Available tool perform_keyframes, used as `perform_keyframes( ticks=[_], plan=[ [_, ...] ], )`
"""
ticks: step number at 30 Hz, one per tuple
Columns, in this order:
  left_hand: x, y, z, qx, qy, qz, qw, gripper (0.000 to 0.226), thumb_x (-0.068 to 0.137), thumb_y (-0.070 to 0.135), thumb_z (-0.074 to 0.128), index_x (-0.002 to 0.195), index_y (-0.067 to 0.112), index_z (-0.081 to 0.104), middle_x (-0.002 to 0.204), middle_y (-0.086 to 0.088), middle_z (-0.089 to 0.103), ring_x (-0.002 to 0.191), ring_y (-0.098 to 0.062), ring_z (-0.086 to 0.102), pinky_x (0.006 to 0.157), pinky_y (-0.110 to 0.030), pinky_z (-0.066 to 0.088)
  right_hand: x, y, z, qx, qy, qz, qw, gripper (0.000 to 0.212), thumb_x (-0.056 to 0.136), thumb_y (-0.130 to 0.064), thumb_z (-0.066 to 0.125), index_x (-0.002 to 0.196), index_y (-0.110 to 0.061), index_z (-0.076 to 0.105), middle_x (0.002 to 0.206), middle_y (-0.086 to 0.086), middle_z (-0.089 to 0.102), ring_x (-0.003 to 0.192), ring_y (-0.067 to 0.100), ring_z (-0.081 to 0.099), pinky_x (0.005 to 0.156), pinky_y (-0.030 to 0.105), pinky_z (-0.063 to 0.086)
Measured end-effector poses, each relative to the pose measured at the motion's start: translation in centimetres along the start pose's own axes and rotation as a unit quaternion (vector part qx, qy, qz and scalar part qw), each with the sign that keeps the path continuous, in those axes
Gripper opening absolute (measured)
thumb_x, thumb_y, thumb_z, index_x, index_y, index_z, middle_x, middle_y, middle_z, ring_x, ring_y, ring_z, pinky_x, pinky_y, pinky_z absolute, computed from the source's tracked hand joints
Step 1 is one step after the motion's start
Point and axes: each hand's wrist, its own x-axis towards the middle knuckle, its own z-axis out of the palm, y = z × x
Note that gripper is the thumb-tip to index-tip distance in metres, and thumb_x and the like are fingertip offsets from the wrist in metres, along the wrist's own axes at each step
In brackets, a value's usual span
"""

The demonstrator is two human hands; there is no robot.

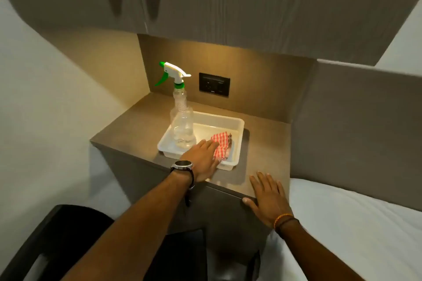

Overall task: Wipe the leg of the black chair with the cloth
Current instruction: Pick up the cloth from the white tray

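A red-and-white checked cloth (222,145) lies crumpled in the right part of a white plastic tray (237,125) on a brown counter. My left hand (204,158), with a watch on its wrist, reaches into the tray and its fingers touch the near edge of the cloth; whether they grip it I cannot tell. My right hand (268,198) lies flat and open on the counter's front right corner. The black chair (61,232) fills the bottom left, below my left arm; its legs are hidden.
A clear spray bottle (181,121) with a white and green trigger stands in the tray's left part. A black wall socket (214,85) is behind. Cupboards with black handles hang overhead. A white bed (356,230) lies to the right, a white wall to the left.
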Motion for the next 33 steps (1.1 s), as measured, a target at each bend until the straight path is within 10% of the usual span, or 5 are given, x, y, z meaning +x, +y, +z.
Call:
perform_keyframes(
  ticks=[5,12,26,33],
  plan=[
    [5.8,-1.0,1.1,-0.041,-0.038,-0.002,0.998,0.057,0.100,0.035,0.053,0.152,0.022,0.035,0.159,-0.006,0.043,0.141,-0.031,0.047,0.116,-0.050,0.044,1.0,1.3,1.6,-0.066,0.041,-0.018,0.997,0.079,0.098,-0.072,0.026,0.152,-0.019,0.047,0.156,0.014,0.053,0.141,0.042,0.051,0.112,0.060,0.035],
    [10.4,-1.2,2.9,-0.014,-0.128,0.000,0.992,0.072,0.092,0.041,0.066,0.155,0.026,0.035,0.161,-0.007,0.037,0.145,-0.035,0.039,0.123,-0.053,0.033,1.1,1.1,1.2,-0.088,0.055,-0.015,0.994,0.077,0.096,-0.070,0.037,0.153,-0.019,0.045,0.157,0.014,0.051,0.142,0.042,0.050,0.112,0.062,0.036],
    [9.3,-0.3,0.7,-0.040,0.047,-0.041,0.997,0.047,0.089,0.019,0.071,0.135,0.029,0.062,0.124,-0.011,0.073,0.105,-0.035,0.071,0.088,-0.040,0.058,1.0,1.3,1.4,-0.068,0.063,-0.019,0.996,0.076,0.098,-0.069,0.039,0.158,-0.023,0.036,0.165,0.012,0.041,0.151,0.040,0.038,0.118,0.063,0.030],
    [1.3,-2.4,-3.2,-0.039,0.174,-0.029,0.984,0.056,0.088,0.028,0.068,0.142,0.036,0.054,0.149,0.001,0.059,0.126,-0.029,0.064,0.095,-0.045,0.060,0.8,1.1,1.1,-0.046,0.064,-0.012,0.997,0.082,0.097,-0.075,0.023,0.161,-0.024,0.032,0.169,0.010,0.033,0.155,0.039,0.029,0.122,0.062,0.023]
  ],
)
